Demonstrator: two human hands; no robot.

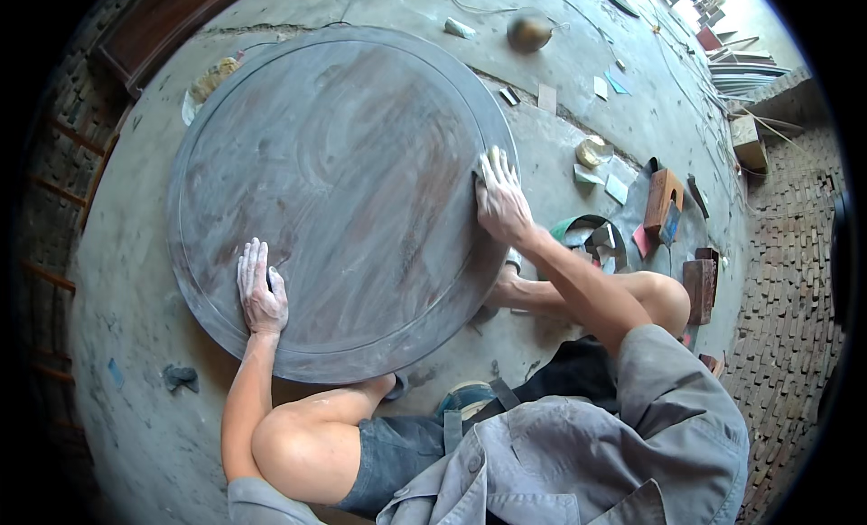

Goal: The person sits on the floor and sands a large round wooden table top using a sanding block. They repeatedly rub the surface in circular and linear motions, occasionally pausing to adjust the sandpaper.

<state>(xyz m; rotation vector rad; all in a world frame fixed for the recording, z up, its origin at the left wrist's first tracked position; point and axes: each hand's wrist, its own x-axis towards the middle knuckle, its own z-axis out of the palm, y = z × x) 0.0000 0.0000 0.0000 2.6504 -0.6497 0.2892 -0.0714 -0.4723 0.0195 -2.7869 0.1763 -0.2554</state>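
A large round wooden tabletop (334, 191), grey with dust over reddish-brown patches, lies before my bent knees. A groove runs around it near its rim. My left hand (261, 290) rests flat on the near left part, whitened fingers stretched out and pointing away from me. At the right rim, my right hand (499, 200) presses down with its fingers extended over the groove. A small dark pad (478, 170) peeks out beside those fingers; most of it is hidden beneath the hand.
Right of the tabletop stands a green-rimmed round container (564, 227) with scraps in it. A wooden block-like tool (664, 200), paper pieces (616, 189) and a tape roll (593, 152) lie farther right. A roundish brown object (529, 34) sits beyond. A grey rag (181, 378) lies at left.
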